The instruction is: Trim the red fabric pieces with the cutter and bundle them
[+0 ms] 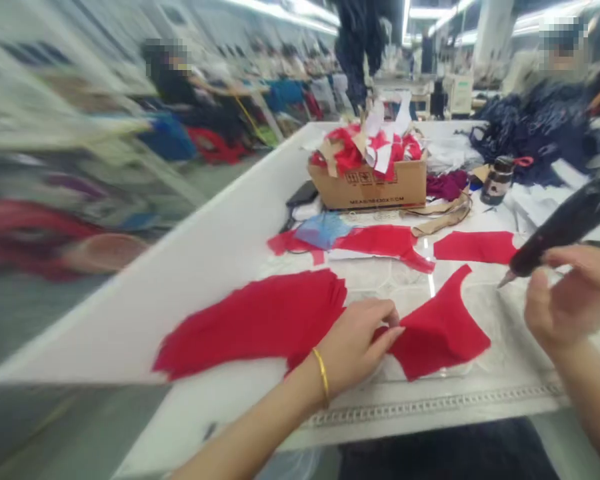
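My left hand (357,340), with a gold bangle on the wrist, lies on the white table (190,267) and pinches the edge of a red fabric piece (437,330). A larger stack of red fabric pieces (260,320) spreads out to its left. My right hand (573,293) hovers at the right edge, fingers curled round a dark pen-shaped tool (563,230) whose tip points down at the table. More red pieces (475,247) lie further back.
A cardboard box (373,187) full of red and white scraps stands at the table's middle. A dark jar (497,179), beige strips and dark blue cloth (535,133) lie at the back right. Other people sit behind and to the left.
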A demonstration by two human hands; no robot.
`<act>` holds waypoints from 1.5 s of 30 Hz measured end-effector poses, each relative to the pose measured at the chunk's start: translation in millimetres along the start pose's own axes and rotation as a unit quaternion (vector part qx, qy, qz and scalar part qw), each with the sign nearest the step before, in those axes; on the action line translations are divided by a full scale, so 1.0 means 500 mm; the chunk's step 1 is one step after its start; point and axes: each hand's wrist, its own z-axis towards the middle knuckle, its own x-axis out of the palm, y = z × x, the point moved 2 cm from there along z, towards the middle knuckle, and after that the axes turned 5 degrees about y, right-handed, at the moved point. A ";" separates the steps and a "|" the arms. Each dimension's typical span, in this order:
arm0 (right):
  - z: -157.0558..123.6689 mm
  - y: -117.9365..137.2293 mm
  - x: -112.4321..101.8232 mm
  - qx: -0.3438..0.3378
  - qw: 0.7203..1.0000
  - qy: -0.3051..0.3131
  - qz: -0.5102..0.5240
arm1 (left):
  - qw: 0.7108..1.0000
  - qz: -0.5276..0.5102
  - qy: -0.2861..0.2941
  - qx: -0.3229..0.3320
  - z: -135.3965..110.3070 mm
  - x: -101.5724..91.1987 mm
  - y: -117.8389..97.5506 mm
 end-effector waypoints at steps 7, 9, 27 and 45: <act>-0.049 0.044 0.141 0.022 0.889 0.457 0.002 | 0.998 -0.053 -0.014 -0.031 -0.094 -0.038 0.009; -0.056 0.041 0.182 0.070 0.849 0.524 -0.003 | 0.997 -0.067 -0.016 -0.036 -0.114 -0.042 0.012; 0.083 0.220 0.181 -0.055 0.974 0.177 0.127 | 0.675 0.603 -0.420 0.066 -0.264 -0.232 0.121; -0.077 0.073 0.151 -0.050 0.885 0.462 -0.006 | 0.777 0.544 -0.314 0.031 -0.269 -0.134 0.232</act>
